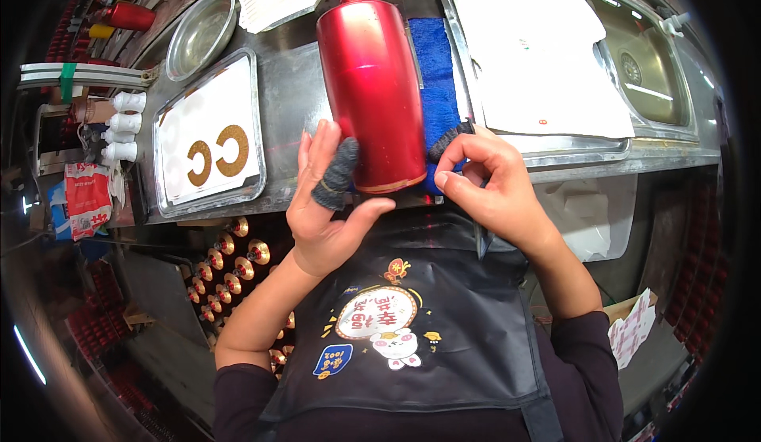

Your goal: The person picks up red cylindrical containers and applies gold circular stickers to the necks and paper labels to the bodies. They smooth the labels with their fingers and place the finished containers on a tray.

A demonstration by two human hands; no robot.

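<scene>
A glossy red bottle [372,93] lies on the metal worktop, its clear threaded neck pointing away from me and its base toward me. My left hand [325,212] is at the base's left side, fingers stretched out and thumb apart, with a dark knitted sleeve on one finger. That sleeved finger appears to rest against the bottle. To the right of the base, my right hand [491,188] is closed in a pinch; anything between thumb and forefinger is too small to make out. Another dark knitted sleeve covers one of its fingers. A blue cloth [437,69] lies beside the bottle.
On the left, a metal tray [161,156] holds a white sheet with two gold C-shaped pieces [232,150]. Behind it stands a metal bowl [202,34]. White sheets [547,61] cover a tray at right, beside a sink [634,53]. Several gold-and-red pieces [226,283] stand below the worktop.
</scene>
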